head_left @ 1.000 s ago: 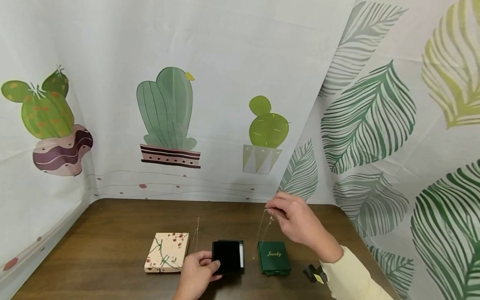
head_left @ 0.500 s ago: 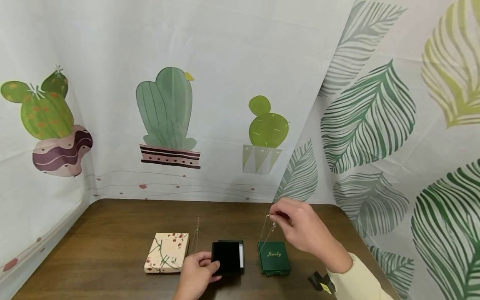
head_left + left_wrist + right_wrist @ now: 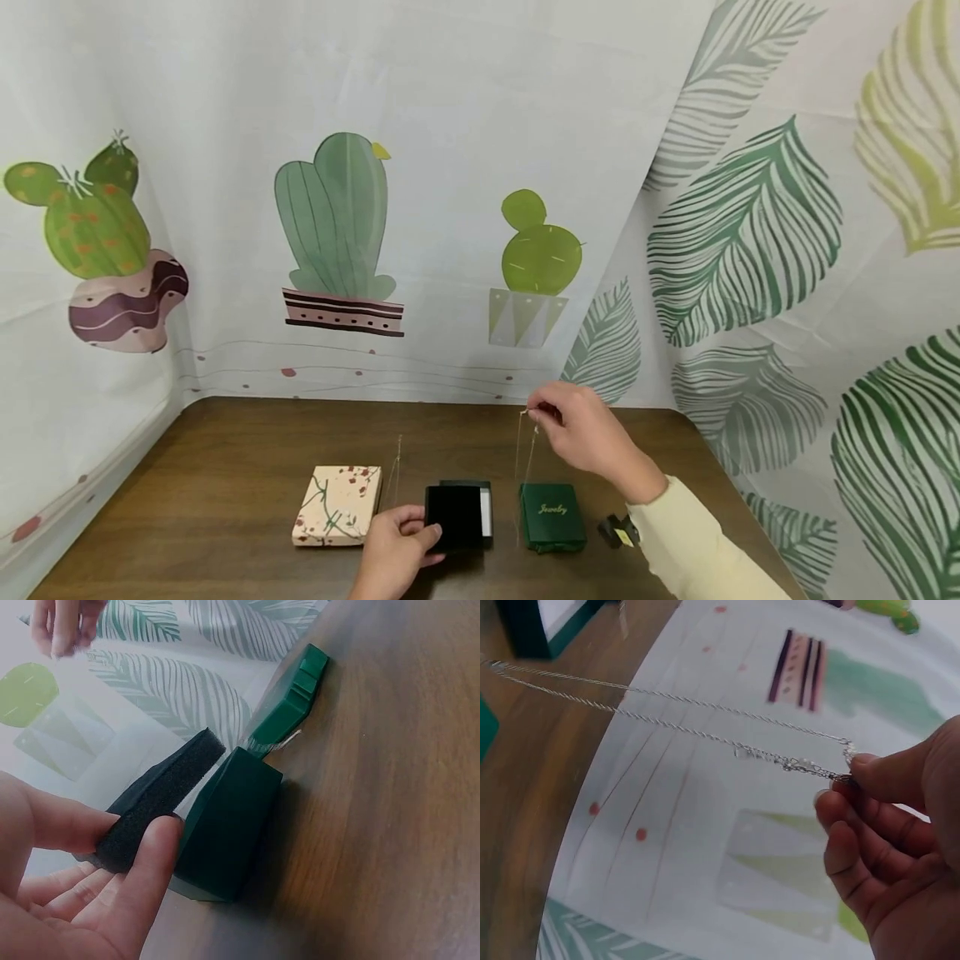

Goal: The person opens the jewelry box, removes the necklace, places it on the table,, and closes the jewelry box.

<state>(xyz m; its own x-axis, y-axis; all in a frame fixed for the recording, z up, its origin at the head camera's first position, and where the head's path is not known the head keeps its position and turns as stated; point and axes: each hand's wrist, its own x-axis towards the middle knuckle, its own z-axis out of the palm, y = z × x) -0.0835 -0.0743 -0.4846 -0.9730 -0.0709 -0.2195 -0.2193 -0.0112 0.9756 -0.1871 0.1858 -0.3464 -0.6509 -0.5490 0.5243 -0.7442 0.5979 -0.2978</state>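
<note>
My left hand (image 3: 393, 546) pinches a black foam pad (image 3: 161, 799) between thumb and fingers. The pad is tilted over an open dark green box (image 3: 232, 832), whose white inside shows along one side in the head view. My right hand (image 3: 581, 429) is raised over the table and pinches a thin silver chain necklace (image 3: 679, 735) near its clasp. The necklace hangs down in a long loop, between the box and a green lid marked "Jewelry" (image 3: 552, 517). In the left wrist view the right hand is partly cut off.
A cream floral box (image 3: 337, 506) lies left of my left hand. Beside it is another fine chain (image 3: 397, 467), partly hidden by that hand. A small black object with a yellow label (image 3: 618, 532) sits near the right sleeve. A printed curtain (image 3: 450, 208) hangs behind the wooden table (image 3: 225, 467).
My right hand dipped slightly right, then moved back left and up with the necklace, which now hangs at the lid's left edge. The left hand and foam pad stay nearly still.
</note>
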